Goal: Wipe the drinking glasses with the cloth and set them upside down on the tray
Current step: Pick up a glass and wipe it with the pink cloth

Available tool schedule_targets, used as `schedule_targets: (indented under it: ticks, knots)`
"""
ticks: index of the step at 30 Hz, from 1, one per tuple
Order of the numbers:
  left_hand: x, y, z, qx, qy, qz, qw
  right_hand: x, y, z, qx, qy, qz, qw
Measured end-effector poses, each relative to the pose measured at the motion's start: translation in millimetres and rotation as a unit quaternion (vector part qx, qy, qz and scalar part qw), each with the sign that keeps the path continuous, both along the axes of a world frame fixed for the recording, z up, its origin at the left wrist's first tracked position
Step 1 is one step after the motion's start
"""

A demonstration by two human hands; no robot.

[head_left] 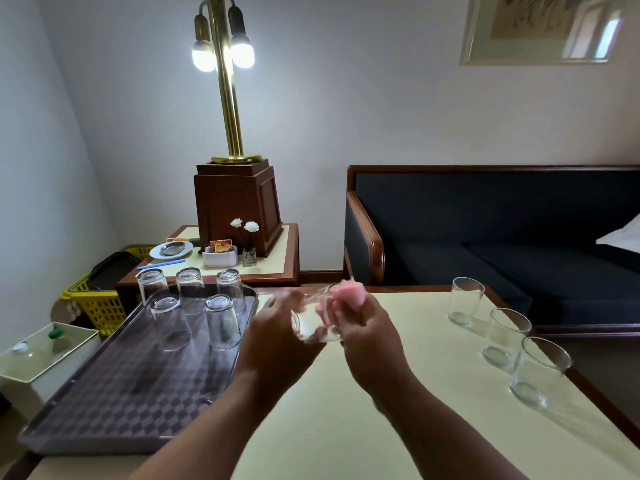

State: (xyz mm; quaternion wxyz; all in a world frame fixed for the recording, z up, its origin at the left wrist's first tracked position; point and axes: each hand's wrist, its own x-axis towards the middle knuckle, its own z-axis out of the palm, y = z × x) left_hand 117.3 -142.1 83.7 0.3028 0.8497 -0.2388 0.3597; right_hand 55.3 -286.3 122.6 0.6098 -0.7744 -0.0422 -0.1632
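A yellow basket point(100, 306) sits on the floor at the far left. On the left of the counter point(346, 427) lies the tray point(114, 393), with five upturned glasses point(221, 320) at its far end: three in a far row, two nearer. Just right of the tray, the left hand point(277, 337) curls round the left side of the held glass point(313, 323). This glass is tilted above the counter between both hands, its mouth pointing far. The pink cloth point(348, 294) is bunched at that mouth, though motion blur hides how deep it goes. The right hand point(370, 337) grips the cloth against the glass's right side. Three upright glasses point(504, 336) stand well apart, along the counter's right edge.
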Motion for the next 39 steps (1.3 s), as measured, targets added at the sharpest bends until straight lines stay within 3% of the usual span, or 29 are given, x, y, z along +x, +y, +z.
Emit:
schedule_targets:
  ticks: [1,2,3,5,6,8,10,12,13,14,15,17,19,21,22,24,26,27,28,30,32,34,36,38,39]
  knots:
    - [-2,-7,3,-0.018,-0.036,0.042,0.998,1,5,2,0.121,0.074,-0.003,0.990]
    - [-2,-10,7,-0.034,-0.047,0.053,0.997,1,5,3,0.155,0.103,0.004,0.983]
    - [-1,-9,8,-0.039,-0.040,0.034,0.998,1,1,4,0.109,0.089,0.012,0.990]
    - [3,4,7,-0.007,0.015,-0.064,0.998,1,-16,8,-0.106,-0.007,0.040,0.993]
    - [5,12,6,0.017,0.068,-0.132,0.989,2,-25,11,-0.225,-0.045,0.053,0.972]
    - [4,21,2,0.030,0.167,-0.217,0.961,4,-33,9,-0.331,-0.075,0.074,0.938]
    - [0,16,-2,-0.012,0.177,-0.186,0.966,3,-25,1,-0.251,-0.071,0.048,0.964]
    - [-2,4,-1,-0.024,0.086,-0.072,0.993,2,-9,-2,-0.023,0.038,0.027,0.999]
    - [-3,-3,0,-0.018,0.038,-0.011,0.999,2,-4,0,0.085,0.109,0.024,0.990]
    - [-2,-7,2,-0.021,0.004,0.024,0.999,3,-2,3,0.133,0.145,0.023,0.980]
    - [1,-8,3,-0.027,-0.012,0.023,0.999,4,-5,5,0.107,0.136,0.031,0.984]
    - [8,1,4,-0.016,0.007,-0.061,0.998,4,-17,10,-0.043,0.027,0.057,0.997]
    - [12,15,4,0.003,0.116,-0.173,0.978,4,-32,15,-0.226,-0.053,0.074,0.970]
    - [11,23,1,0.024,0.213,-0.195,0.957,2,-33,11,-0.303,-0.076,0.074,0.947]
    - [10,22,0,0.027,0.212,-0.172,0.962,2,-29,5,-0.281,-0.079,0.061,0.954]
    - [5,12,2,0.020,0.131,-0.074,0.988,2,-16,-2,-0.121,-0.025,0.019,0.992]
    - [0,-4,9,0.000,0.029,0.033,0.999,4,-7,1,0.052,0.063,-0.013,0.997]
    - [0,-9,14,-0.023,0.001,0.053,0.998,4,-8,5,0.081,0.072,-0.022,0.994]
    - [1,-10,16,-0.039,-0.011,0.044,0.998,4,-13,9,0.057,0.046,-0.019,0.997]
    - [6,-2,15,-0.013,0.016,-0.059,0.998,0,-28,16,-0.118,-0.062,0.017,0.991]
    - [9,12,8,0.040,0.101,-0.205,0.973,-5,-40,16,-0.317,-0.125,0.055,0.939]
    - [9,19,-1,0.066,0.156,-0.229,0.959,-5,-40,8,-0.365,-0.127,0.060,0.920]
    - [5,14,-2,0.046,0.130,-0.135,0.981,-2,-30,-1,-0.278,-0.117,0.018,0.953]
    - [1,0,0,0.024,0.031,-0.008,0.999,0,-16,-2,-0.042,-0.012,-0.002,0.999]
    - [0,-7,3,0.009,-0.005,0.034,0.999,2,-12,-1,0.044,0.042,-0.006,0.998]
